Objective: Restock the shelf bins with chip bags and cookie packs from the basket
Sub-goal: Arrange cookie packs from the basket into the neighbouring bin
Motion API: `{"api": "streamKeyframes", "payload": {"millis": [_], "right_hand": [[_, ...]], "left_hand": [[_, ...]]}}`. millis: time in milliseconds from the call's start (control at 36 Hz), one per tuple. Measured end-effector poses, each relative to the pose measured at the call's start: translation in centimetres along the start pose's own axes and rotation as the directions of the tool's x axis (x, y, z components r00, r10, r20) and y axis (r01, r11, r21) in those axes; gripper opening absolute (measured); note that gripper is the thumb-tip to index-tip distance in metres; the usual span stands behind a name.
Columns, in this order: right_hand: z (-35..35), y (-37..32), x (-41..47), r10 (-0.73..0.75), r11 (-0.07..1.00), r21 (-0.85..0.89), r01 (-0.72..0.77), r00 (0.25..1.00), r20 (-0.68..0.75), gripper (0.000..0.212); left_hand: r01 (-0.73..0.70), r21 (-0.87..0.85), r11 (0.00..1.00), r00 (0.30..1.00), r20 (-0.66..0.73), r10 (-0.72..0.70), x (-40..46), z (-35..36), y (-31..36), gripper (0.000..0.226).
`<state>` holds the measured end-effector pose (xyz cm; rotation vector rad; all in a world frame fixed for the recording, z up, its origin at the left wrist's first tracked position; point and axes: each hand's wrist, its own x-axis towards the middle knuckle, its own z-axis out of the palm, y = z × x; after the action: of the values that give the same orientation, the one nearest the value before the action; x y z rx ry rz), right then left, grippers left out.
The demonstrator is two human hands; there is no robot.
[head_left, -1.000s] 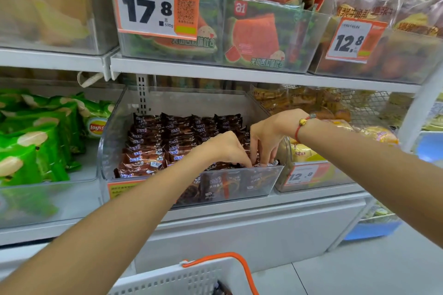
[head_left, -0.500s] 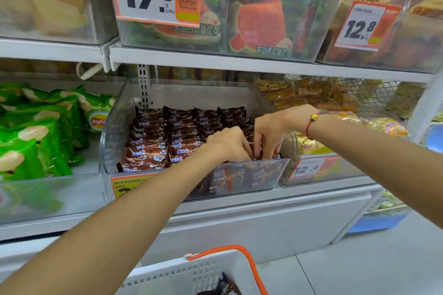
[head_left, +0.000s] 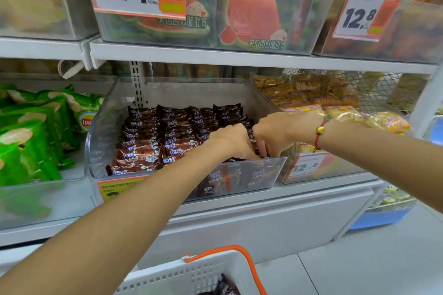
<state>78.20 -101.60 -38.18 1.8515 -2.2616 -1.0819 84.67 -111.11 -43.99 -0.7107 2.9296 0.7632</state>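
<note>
Rows of brown cookie packs [head_left: 153, 141] fill a clear shelf bin [head_left: 110, 127] on the middle shelf. Both hands reach into its front right corner. My left hand [head_left: 230, 140] has its fingers curled down among the packs there. Beside it, my right hand [head_left: 273, 136] points its fingers down onto the same packs, pinching them; a red bracelet circles that wrist. Fingertips are partly hidden behind the bin's front wall. Down at the frame's bottom sits a white basket [head_left: 182, 275] with an orange handle, one dark pack [head_left: 225, 287] showing inside.
Green chip bags [head_left: 33, 136] fill the bin to the left. Yellow snack packs [head_left: 345, 115] fill the bin to the right with a 12.8 price tag [head_left: 306, 166]. The upper shelf [head_left: 239, 57] holds bins of watermelon toast packs close above my hands.
Both hands stay in the bin's front right corner, pressed a little closer together. The camera view has shifted slightly upward and the basket shows more.
</note>
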Motion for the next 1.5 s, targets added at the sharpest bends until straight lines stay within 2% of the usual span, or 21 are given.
{"api": "streamKeyframes", "payload": {"millis": [139, 250, 306, 500, 583, 667, 778, 889, 1000, 1083, 1250, 1417, 1500], "right_hand": [[1.7, 0.3, 0.8, 0.043, 0.996, 0.082, -0.038, 0.997, -0.058, 0.022], [1.8, 0.4, 0.3, 0.066, 0.994, 0.091, -0.053, 0.988, -0.14, 0.019], [1.8, 0.5, -0.2, 0.073, 0.995, 0.086, -0.058, 0.982, -0.173, 0.017], [1.1, 0.2, -3.8, 0.141, 0.95, 0.311, -0.029, 0.928, -0.344, 0.017], [0.7, -2.2, -5.7, 0.209, 0.883, 0.468, 0.012, 0.885, -0.416, 0.014], [0.6, -5.7, -6.9, 0.186, 0.793, 0.6, 0.109, 0.894, -0.409, 0.012], [2.1, -11.1, -6.3, 0.039, 0.727, 0.646, 0.233, 0.925, -0.378, 0.015], [3.7, -16.6, -4.6, -0.058, 0.637, 0.734, 0.235, 0.964, -0.258, 0.015], [5.0, -21.6, -2.7, -0.158, 0.666, 0.719, 0.198, 0.98, -0.124, 0.018], [5.6, -24.8, -1.3, -0.234, 0.724, 0.664, 0.185, 0.972, -0.015, 0.019], [7.6, -30.9, 1.9, -0.31, 0.866, 0.45, 0.218, 0.94, 0.141, 0.026], [11.7, -35.7, 4.7, -0.451, 0.86, 0.362, 0.359, 0.867, 0.212, 0.033], [13.3, -37.9, 6.5, -0.521, 0.831, 0.344, 0.437, 0.828, 0.208, 0.046]], "left_hand": [[0.014, 0.151, 0.988, 0.998, -0.064, -0.005, 0.5, 0.2, 1.3, 0.031], [0.038, 0.125, 0.991, 0.999, -0.023, -0.036, -0.3, 0.2, 1.0, 0.045], [0.01, 0.079, 0.997, 1.0, -0.025, -0.008, -1.2, -0.1, 0.6, 0.04], [-0.105, -0.184, 0.977, 0.957, -0.286, 0.049, -6.7, -1.5, -1.0, 0.006], [-0.139, -0.194, 0.971, 0.918, -0.394, 0.053, -10.8, -1.6, -1.8, 0.007], [-0.127, -0.162, 0.979, 0.91, -0.412, 0.05, -15.0, -1.2, -3.1, 0.006], [-0.047, -0.057, 0.997, 0.962, -0.27, 0.03, -19.0, 0.6, -6.5, 0.01], [0.074, -0.009, 0.997, 0.993, -0.086, -0.075, -21.7, 2.9, -10.6, 0.013], [0.161, 0.006, 0.987, 0.982, 0.097, -0.161, -23.2, 5.8, -14.0, 0.019], [0.203, 0.123, 0.971, 0.942, 0.244, -0.228, -23.7, 7.7, -16.3, 0.022], [0.152, 0.424, 0.893, 0.908, 0.297, -0.296, -24.3, 13.4, -20.8, 0.028], [0.113, 0.481, 0.869, 0.86, 0.391, -0.328, -25.0, 18.0, -25.3, 0.034], [0.098, 0.486, 0.868, 0.825, 0.448, -0.344, -25.5, 19.7, -28.1, 0.037]]}}
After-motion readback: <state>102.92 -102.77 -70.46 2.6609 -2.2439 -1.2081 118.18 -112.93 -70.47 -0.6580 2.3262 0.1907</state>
